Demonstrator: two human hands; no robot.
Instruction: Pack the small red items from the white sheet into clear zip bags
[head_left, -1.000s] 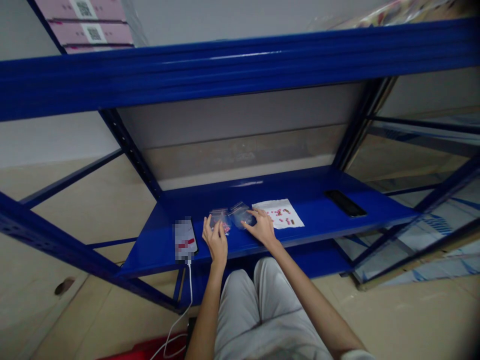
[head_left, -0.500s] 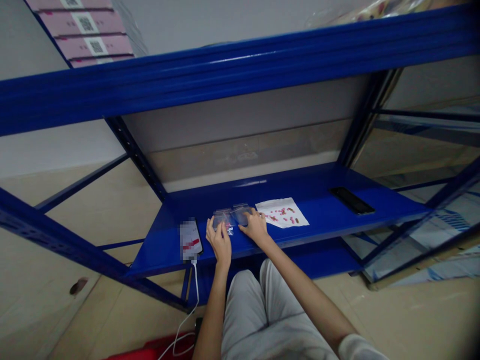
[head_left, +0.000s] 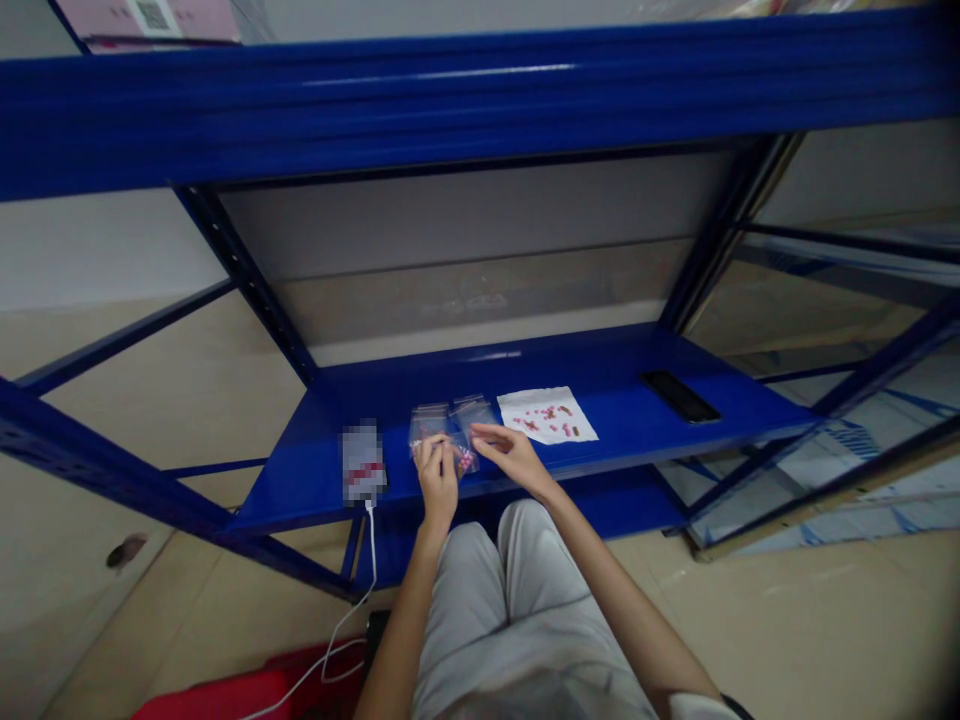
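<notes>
Two small clear zip bags lie side by side near the front of the blue shelf. The left zip bag (head_left: pixel 429 420) has pink and white beads (head_left: pixel 466 460) gathered near its lower edge. My left hand (head_left: pixel 438 484) is over this bag, its fingers bent and closed on the lower part; the fingertips partly hide what they grip. The right zip bag (head_left: pixel 472 410) looks flat, with few or no contents visible. My right hand (head_left: pixel 516 458) is just below it, fingers stretched out and thumb apart, holding nothing I can see.
On the blue shelf (head_left: pixel 390 385), a white sheet (head_left: pixel 517 402) carries several pink and brown bits. A dark phone (head_left: pixel 681 397) lies to the right, a blurred lit phone (head_left: pixel 364 462) with a white cable (head_left: pixel 373 545) to the left. A blue beam (head_left: pixel 480 110) crosses above.
My right hand has drawn back from the right bag and its fingers have straightened. My left hand stays on the left bag, whose beads show more. The camera view has shifted.
</notes>
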